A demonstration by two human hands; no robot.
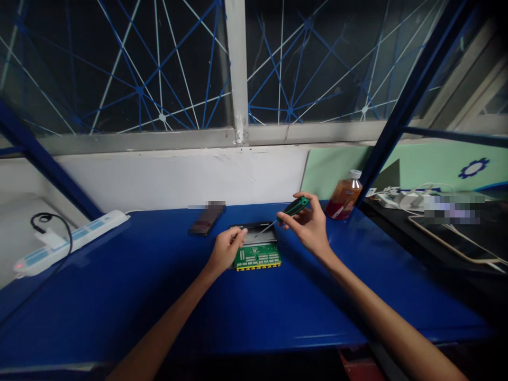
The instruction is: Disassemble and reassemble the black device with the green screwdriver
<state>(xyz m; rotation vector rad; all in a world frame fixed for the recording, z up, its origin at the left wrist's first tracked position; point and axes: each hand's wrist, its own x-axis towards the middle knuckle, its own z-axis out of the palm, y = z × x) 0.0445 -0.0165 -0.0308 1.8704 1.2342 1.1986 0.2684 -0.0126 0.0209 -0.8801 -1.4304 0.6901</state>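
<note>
A green circuit board (257, 256) with a yellow front edge lies on the blue table (166, 296), seated in a shallow black case (260, 226). My left hand (227, 248) rests curled on the board's left edge, holding it down. My right hand (307, 225) hovers to the right of the board, shut on a screwdriver (291, 209) with a green and black handle. Its thin shaft slants down to the left, with the tip over the grey upper part of the board.
A dark flat device (206, 218) lies behind the board to the left. A white power strip (65, 241) with a black cable sits at far left. A bottle of amber liquid (344, 196) stands at right, next to a side bench with cables and a tablet (456, 238).
</note>
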